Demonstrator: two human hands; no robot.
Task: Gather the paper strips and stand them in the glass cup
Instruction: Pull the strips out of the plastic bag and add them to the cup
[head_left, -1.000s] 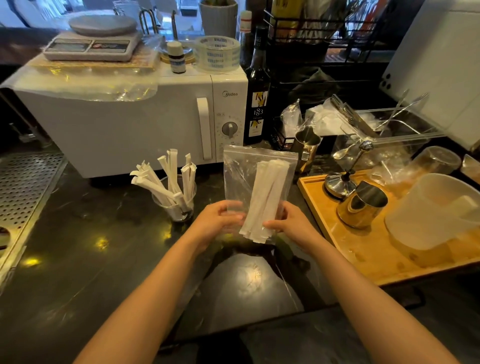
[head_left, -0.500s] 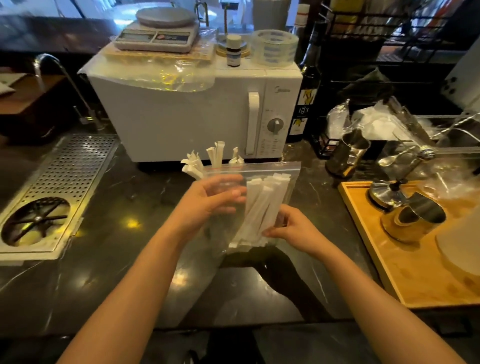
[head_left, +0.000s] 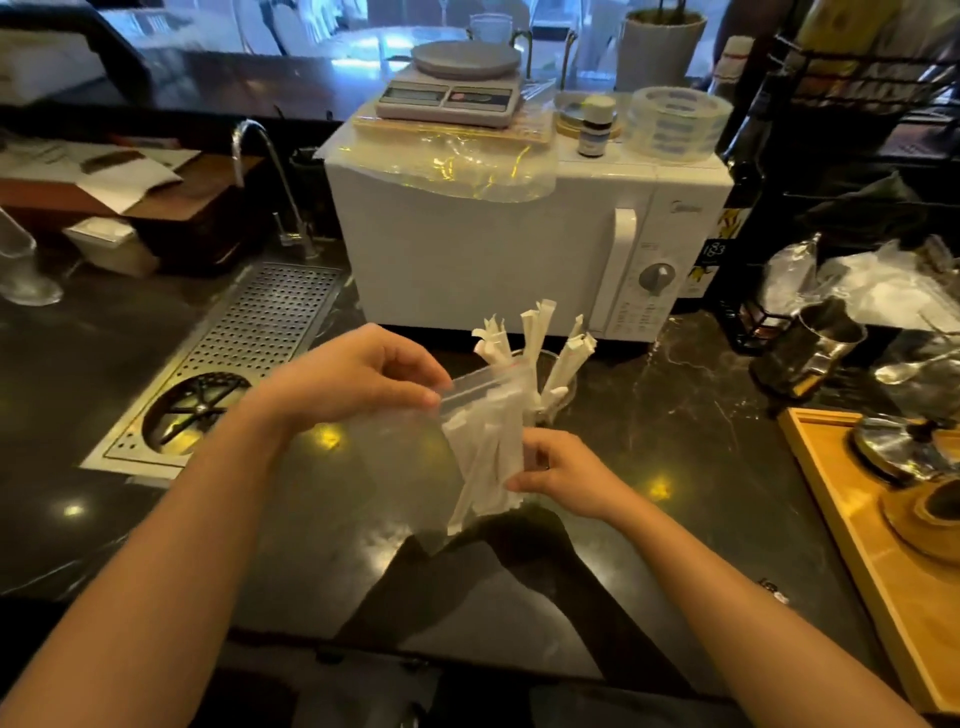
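The left hand (head_left: 358, 374) pinches the zip edge of the clear bag (head_left: 483, 415), likely to open it; the right hand (head_left: 558, 470) grips the paper strips (head_left: 491, 457) through the plastic, above the worktop (head_left: 363, 519); the glass cup (head_left: 558, 387) behind already holds strips.

You are looking at a dim interior scene in which cool daylight is entering from the far windows (head_left: 363, 36). Overhead lamps are glinting as small yellow spots on the glossy dark counter (head_left: 322, 519). Glare is flaring on the plastic sheet (head_left: 457, 166) over the white microwave (head_left: 467, 249). Your forearms are casting a dark reflection on the near counter. Wide-angle distortion is bending the edges, and slight motion blur is softening detail, especially at far left.
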